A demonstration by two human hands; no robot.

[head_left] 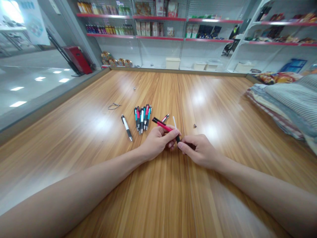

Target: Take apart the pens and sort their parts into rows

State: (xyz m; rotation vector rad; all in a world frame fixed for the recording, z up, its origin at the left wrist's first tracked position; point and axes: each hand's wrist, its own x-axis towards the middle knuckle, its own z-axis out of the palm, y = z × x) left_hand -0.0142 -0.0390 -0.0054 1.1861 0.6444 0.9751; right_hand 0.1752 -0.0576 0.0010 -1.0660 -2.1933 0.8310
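My left hand [160, 140] is closed around the red upper barrel [162, 124] of a pen with a black clip. A thin white pen refill [174, 122] stands up past my left thumb. Below it is a black pen grip [178, 139], pinched by the fingertips of my right hand [198, 149]. Part of the grip and refill is hidden behind my fingers. Just beyond my left hand, a red and black pen piece [165, 117] lies on the table. Further left are a bunch of red, teal and white pens [142, 120] and a single white pen [126, 128].
A grey loop of cord [114, 106] and a small shiny bit [134, 88] lie on the wooden table [104, 185]. A small dark piece [194, 126] is beyond my right hand. Folded cloths [292, 102] are stacked at right. Shelves [159, 38] stand behind.
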